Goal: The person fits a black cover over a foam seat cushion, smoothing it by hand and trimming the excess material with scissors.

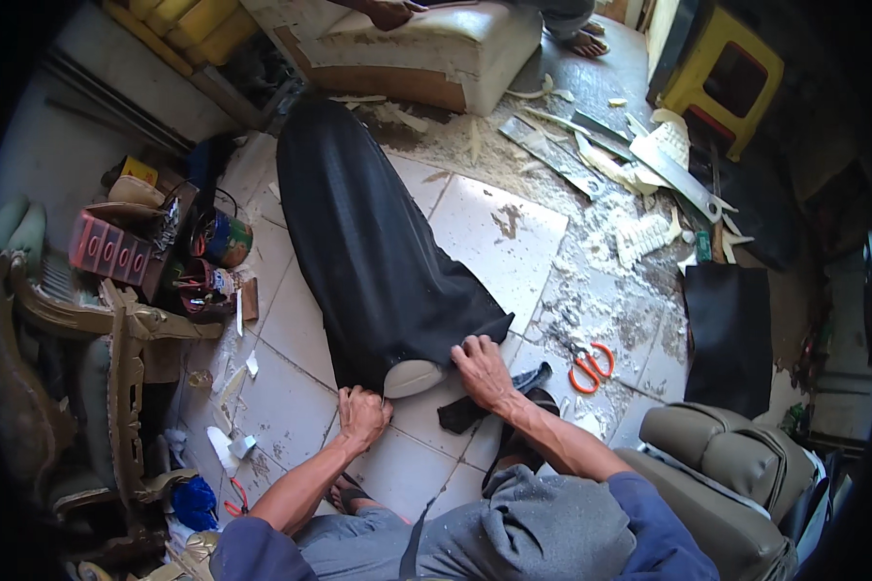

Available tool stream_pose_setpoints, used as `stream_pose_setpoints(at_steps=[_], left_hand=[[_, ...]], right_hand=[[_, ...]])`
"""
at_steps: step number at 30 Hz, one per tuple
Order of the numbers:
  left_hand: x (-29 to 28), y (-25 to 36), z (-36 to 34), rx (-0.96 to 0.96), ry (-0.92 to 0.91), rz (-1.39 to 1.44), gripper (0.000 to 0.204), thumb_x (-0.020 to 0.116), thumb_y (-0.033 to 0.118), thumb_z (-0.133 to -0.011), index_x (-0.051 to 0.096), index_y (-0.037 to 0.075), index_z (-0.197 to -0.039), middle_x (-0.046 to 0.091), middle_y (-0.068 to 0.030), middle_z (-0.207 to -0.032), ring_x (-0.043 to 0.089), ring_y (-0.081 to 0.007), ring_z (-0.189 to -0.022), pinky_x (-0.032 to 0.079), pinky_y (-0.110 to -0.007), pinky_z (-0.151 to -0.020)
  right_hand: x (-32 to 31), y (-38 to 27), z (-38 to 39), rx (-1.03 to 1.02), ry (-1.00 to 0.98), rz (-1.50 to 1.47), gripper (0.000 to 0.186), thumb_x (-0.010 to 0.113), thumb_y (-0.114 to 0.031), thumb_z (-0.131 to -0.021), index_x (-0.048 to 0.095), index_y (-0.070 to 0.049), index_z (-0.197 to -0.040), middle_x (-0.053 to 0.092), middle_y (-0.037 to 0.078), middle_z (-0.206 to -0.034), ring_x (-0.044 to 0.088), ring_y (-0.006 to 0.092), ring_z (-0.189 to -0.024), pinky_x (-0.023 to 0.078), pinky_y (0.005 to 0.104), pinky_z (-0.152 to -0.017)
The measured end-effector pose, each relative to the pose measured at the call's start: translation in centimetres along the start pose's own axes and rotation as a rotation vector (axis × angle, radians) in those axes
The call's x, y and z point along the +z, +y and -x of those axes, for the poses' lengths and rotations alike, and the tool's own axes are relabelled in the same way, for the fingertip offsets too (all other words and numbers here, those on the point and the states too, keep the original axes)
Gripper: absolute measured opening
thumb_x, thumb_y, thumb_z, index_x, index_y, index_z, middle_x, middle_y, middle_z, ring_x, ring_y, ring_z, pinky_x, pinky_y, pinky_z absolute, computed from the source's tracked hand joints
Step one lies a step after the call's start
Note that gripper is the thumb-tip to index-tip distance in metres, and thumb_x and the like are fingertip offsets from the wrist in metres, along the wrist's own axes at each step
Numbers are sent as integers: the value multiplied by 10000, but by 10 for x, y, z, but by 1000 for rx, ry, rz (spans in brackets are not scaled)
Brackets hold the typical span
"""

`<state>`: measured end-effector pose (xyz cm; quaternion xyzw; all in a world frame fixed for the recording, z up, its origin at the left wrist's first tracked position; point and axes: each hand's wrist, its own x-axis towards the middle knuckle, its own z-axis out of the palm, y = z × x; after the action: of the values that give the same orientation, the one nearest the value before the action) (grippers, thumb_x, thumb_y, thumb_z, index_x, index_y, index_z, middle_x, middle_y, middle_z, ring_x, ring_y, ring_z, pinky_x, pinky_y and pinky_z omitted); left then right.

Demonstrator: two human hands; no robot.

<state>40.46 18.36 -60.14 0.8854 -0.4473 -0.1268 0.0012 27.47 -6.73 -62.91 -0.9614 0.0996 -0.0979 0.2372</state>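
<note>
A long motorcycle-seat-like form lies on the tiles, draped in a black cover (358, 242), with its pale padded end (412, 378) showing near me. My left hand (364, 412) grips the cover's lower left edge, beside that pale end. My right hand (481, 370) pinches the cover on the right of the end, fingers closed on the fabric. Just right of my right hand, a dark strip (455, 414) lies on the floor. Orange-handled scissors (589, 368) rest further right.
Foam scraps and metal strips (630, 165) litter the back right. A carved wooden frame (126, 378) and tool clutter stand left. Cushions (717, 465) and a black sheet (725, 334) are right. Another person's hand (390, 14) is at a cushioned block (417, 68).
</note>
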Motion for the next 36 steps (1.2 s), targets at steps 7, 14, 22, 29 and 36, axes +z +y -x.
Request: stream_pose_setpoints(at_steps=[7, 14, 22, 29, 36], left_hand=[[-5, -1, 14, -34, 14, -82, 213, 705, 206, -724, 746, 12, -804, 656, -158, -970, 574, -295, -988, 410, -441, -869], [20, 11, 42, -51, -28, 11, 286, 719, 211, -645, 729, -45, -772, 646, -216, -959, 607, -346, -959, 474, -463, -843], [31, 32, 69, -194, -333, 222, 395, 634, 281, -784, 701, -107, -759, 663, -330, -925, 678, -460, -856, 564, -497, -802], [33, 73, 59, -294, -668, 266, 454, 601, 355, -856, 711, -70, -973, 695, -313, -951, 711, -395, -906, 566, -461, -811], [24, 78, 35, -323, -1063, 274, 559, 542, 466, -927, 679, -36, -1129, 706, -236, -1042, 704, -316, -944, 557, -419, -857]], right_hand=[[-16, 16, 13, -103, -204, -26, 230, 566, -131, -878, 569, -71, -1100, 601, 97, -974, 614, 270, -945, 484, 432, -864], [3, -14, 44, -280, -376, 206, 173, 536, -198, -916, 580, -100, -1052, 595, 82, -942, 595, 236, -882, 420, 401, -744], [7, -63, 62, -390, -941, 569, 324, 495, -171, -959, 725, -24, -1132, 696, 173, -1095, 624, 358, -932, 395, 613, -812], [95, -47, 151, 272, 455, 853, 537, 415, -456, -1033, 501, -113, -1436, 577, 134, -1394, 532, 318, -1299, 378, 522, -1085], [103, -38, 136, 370, 451, 733, 630, 428, -532, -1012, 398, -195, -1543, 356, 96, -1608, 272, 345, -1504, 178, 570, -1213]])
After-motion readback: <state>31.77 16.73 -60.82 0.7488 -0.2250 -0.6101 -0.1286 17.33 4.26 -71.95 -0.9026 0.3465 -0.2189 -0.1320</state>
